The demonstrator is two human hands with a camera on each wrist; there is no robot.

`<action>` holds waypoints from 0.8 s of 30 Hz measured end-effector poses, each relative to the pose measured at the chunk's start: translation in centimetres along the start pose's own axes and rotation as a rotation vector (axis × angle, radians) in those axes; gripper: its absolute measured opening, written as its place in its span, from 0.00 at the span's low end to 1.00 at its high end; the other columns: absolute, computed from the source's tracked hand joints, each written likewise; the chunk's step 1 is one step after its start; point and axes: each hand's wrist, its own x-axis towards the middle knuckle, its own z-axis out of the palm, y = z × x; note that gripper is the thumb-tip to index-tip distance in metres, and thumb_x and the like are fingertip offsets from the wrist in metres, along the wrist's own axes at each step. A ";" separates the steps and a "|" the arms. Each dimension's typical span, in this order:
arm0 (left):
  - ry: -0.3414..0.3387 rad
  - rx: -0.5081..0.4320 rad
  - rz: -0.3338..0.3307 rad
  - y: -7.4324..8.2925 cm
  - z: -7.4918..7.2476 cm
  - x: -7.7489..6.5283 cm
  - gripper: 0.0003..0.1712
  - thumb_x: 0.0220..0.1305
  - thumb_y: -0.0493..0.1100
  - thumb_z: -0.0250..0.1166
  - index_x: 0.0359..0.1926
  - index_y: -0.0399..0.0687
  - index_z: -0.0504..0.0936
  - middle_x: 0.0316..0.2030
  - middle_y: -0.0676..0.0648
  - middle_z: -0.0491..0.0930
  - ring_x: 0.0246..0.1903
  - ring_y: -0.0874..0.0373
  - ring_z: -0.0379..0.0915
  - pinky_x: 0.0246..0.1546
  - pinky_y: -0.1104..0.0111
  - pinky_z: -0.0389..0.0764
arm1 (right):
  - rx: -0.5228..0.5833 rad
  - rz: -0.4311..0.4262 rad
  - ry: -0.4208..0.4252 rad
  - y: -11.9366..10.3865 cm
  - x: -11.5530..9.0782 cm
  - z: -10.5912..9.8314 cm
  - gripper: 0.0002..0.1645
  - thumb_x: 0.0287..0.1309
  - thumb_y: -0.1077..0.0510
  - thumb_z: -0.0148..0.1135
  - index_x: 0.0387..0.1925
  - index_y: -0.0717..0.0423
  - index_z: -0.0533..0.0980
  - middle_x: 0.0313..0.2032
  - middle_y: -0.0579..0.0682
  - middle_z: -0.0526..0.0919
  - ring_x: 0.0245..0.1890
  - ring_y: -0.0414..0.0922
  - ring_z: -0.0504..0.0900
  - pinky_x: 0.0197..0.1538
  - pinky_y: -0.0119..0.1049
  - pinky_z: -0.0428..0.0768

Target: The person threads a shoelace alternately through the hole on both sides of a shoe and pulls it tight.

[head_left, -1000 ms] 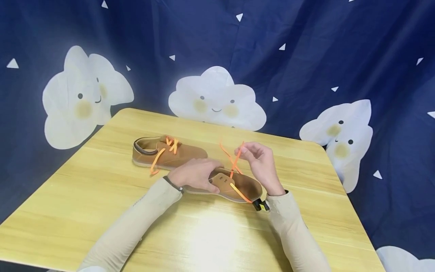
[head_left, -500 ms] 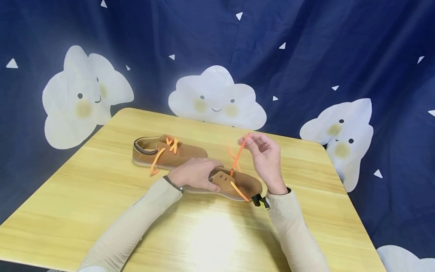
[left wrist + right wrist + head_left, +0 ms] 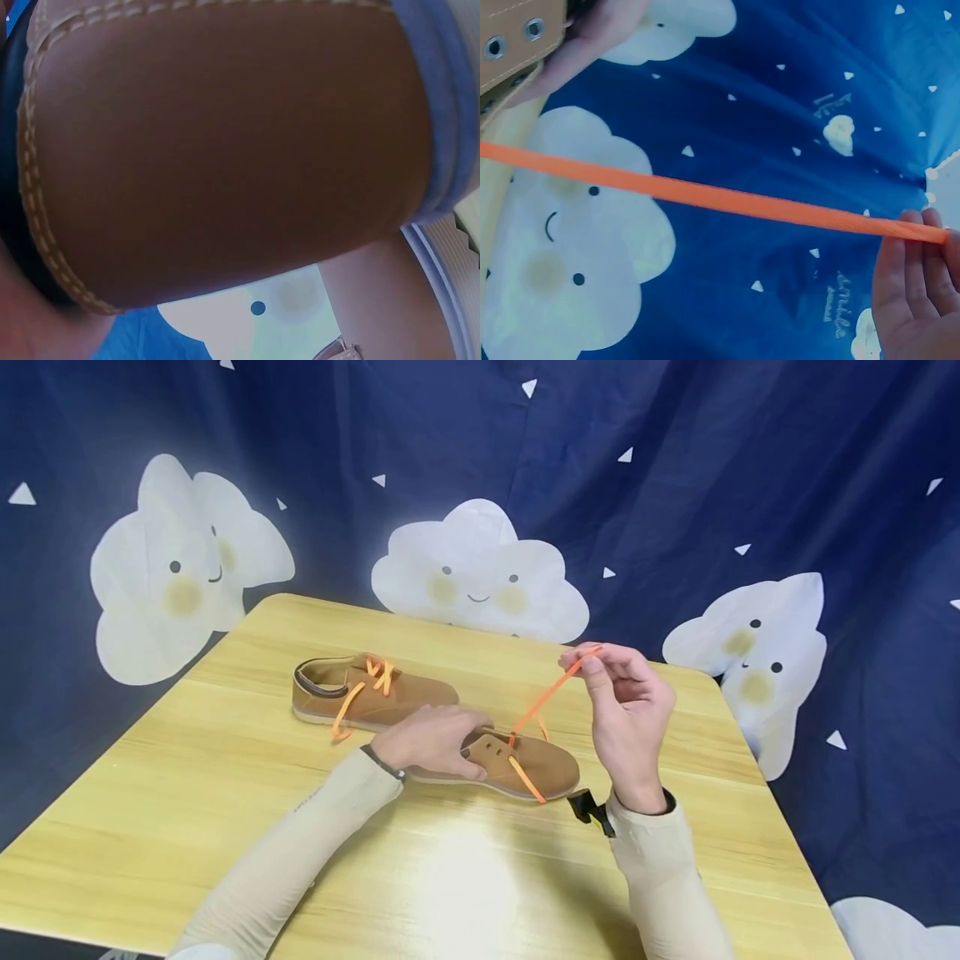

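Observation:
A brown shoe lies on the wooden table, toe to the right. My left hand grips it around the heel and opening, thumb on the near side. In the left wrist view the shoe's brown stitched heel fills most of the picture. My right hand pinches an orange shoelace between thumb and fingers, up and right of the toe. The lace runs taut from the eyelets to those fingers, and stretches straight across the right wrist view. A shorter lace end hangs over the near side.
A matching brown shoe with orange laces rests just behind my left hand, its toe also to the right. The wooden table has its far edge close to a dark blue curtain with white clouds.
My right hand has moved right and slightly up, drawing the pinched lace into a longer, straighter line. The lace's other upper part has dropped lower behind the shoe. My left hand stays put.

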 end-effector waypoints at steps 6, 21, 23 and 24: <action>0.005 0.010 0.013 0.0 0.0 0.1 0.45 0.56 0.69 0.73 0.69 0.55 0.74 0.60 0.54 0.82 0.48 0.60 0.78 0.43 0.58 0.82 | 0.013 -0.046 0.046 -1.1 -0.1 0.3 0.04 0.66 0.76 0.58 0.38 0.77 0.79 0.34 0.55 0.90 0.36 0.47 0.90 0.50 0.42 0.88; 0.048 -0.077 0.063 0.1 -0.7 -0.2 0.48 0.59 0.69 0.72 0.73 0.51 0.70 0.68 0.49 0.75 0.67 0.52 0.73 0.66 0.52 0.77 | 0.100 0.084 0.007 0.0 0.9 -2.2 0.05 0.69 0.71 0.59 0.39 0.74 0.77 0.32 0.59 0.91 0.35 0.50 0.92 0.52 0.44 0.88; 0.086 -0.102 0.087 0.1 -1.0 -0.3 0.46 0.60 0.68 0.72 0.71 0.50 0.72 0.68 0.49 0.75 0.68 0.50 0.71 0.69 0.52 0.74 | 0.105 0.093 -0.002 0.0 1.0 -2.4 0.05 0.68 0.71 0.60 0.39 0.74 0.77 0.32 0.59 0.92 0.35 0.51 0.92 0.52 0.43 0.87; 0.102 -0.111 0.100 0.2 -1.1 -0.3 0.44 0.60 0.67 0.72 0.70 0.49 0.74 0.67 0.48 0.75 0.68 0.49 0.71 0.69 0.52 0.73 | 0.111 0.092 -0.006 0.0 1.0 -2.5 0.05 0.68 0.71 0.60 0.39 0.74 0.77 0.32 0.59 0.92 0.36 0.51 0.92 0.53 0.43 0.87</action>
